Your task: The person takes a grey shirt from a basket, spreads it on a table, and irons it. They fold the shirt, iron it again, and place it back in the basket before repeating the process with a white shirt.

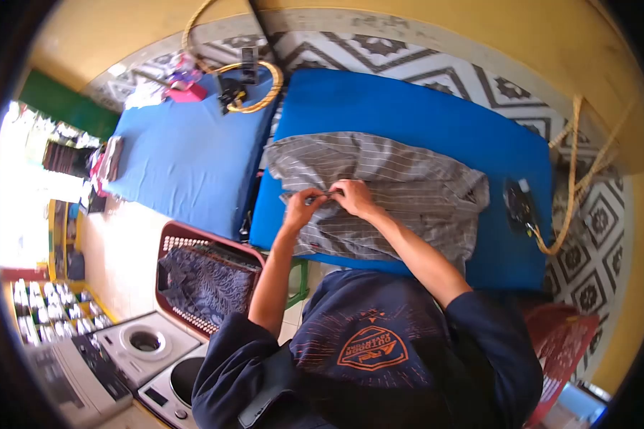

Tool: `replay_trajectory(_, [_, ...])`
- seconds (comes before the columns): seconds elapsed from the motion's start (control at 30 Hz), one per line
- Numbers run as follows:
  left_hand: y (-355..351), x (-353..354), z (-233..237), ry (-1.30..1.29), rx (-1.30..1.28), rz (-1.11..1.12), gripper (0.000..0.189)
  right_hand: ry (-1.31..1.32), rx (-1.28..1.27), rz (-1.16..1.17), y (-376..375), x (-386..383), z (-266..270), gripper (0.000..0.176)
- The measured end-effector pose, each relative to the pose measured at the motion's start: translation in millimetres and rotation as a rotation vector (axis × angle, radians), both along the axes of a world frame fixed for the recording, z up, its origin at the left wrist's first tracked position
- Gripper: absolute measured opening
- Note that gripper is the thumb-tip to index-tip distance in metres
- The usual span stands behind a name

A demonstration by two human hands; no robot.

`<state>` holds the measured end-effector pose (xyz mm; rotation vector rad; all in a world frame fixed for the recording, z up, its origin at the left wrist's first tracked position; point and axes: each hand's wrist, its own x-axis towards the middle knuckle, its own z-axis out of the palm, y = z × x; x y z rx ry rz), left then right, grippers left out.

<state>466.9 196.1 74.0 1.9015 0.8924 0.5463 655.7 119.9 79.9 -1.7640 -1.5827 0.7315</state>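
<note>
A grey striped shirt (408, 179) lies spread on a blue padded table (436, 107). My left hand (303, 204) and my right hand (352, 196) meet at the shirt's near left part, fingers pinched on its fabric close together, seemingly at the front placket. Both forearms reach up from my dark blue sweatshirt with an orange print at the bottom of the view.
A second blue-covered table (186, 150) stands to the left with pink items and a yellow rope ring. A maroon laundry basket (207, 275) with patterned cloth sits below it. A washing machine (143, 350) is at lower left. A black iron (520, 206) rests at the table's right end.
</note>
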Motion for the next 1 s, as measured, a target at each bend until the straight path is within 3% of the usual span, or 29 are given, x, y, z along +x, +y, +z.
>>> replay_trajectory(0.1, [4,0,-6,-0.024,-0.395,-0.139,0.029,-0.103,0.082,0.031,-20,6,0,0.015])
replay_trajectory(0.17, [7,7,-5,0.099,-0.301,-0.152,0.028,-0.056,0.269,-0.076,-55,17,12,0.030])
replay_trajectory(0.2, [8,25,10,0.099,-0.298,-0.205,0.028,-0.041,0.255,-0.207,-79,29,13,0.035])
replay_trajectory(0.27, [3,70,54,0.006,0.352,-0.215,0.020,-0.061,0.225,-0.515,-141,72,-2,0.041])
replay_trajectory(0.37, [-5,169,69,-0.083,0.263,-0.384,0.014,-0.330,0.113,-1.080,-253,134,-38,0.039])
replay_trajectory(0.43, [-19,250,37,-0.306,0.169,-0.479,0.014,-0.576,-0.032,-1.397,-297,150,-34,0.044])
replay_trajectory(0.47, [-24,290,26,-0.246,0.218,-0.519,0.015,-0.599,-0.032,-1.406,-306,153,-33,0.044])
replay_trajectory(0.53, [-37,347,-13,-0.207,0.262,-0.559,0.017,-0.125,-0.382,-1.520,-322,158,-38,0.059])
replay_trajectory(0.57, [-44,371,-40,-0.030,0.461,-0.509,0.018,-0.029,-0.377,-1.451,-334,166,-61,0.069])
replay_trajectory(0.6, [-49,391,-52,0.152,0.654,-0.446,0.020,0.037,-0.414,-1.446,-330,163,-54,0.054])
replay_trajectory(0.63, [-53,401,-50,0.140,0.647,-0.442,0.020,-0.142,-0.377,-1.420,-328,159,-58,0.045])
replay_trajectory(0.7, [-53,404,-48,0.442,0.618,-0.699,0.019,-0.201,-0.268,-1.556,-314,145,-36,0.033])
replay_trajectory(0.73, [-50,400,-49,0.270,0.629,-0.678,0.016,-0.199,-0.269,-1.556,-318,146,-30,0.033])
replay_trajectory(0.77, [-48,398,-50,0.277,0.630,-0.680,0.016,-0.163,-0.098,-1.583,-322,145,-24,0.030])
replay_trajectory(0.83, [-38,385,-9,0.129,0.495,-0.627,0.012,-0.121,0.202,-1.574,-329,142,6,0.024])
replay_trajectory(0.9, [-22,369,51,-0.056,0.647,-0.625,0.011,-0.209,0.306,-1.445,-346,149,59,0.024])
replay_trajectory(1.0, [9,359,145,-0.269,0.772,-0.563,0.012,-0.140,0.368,-1.292,-382,161,160,0.024])
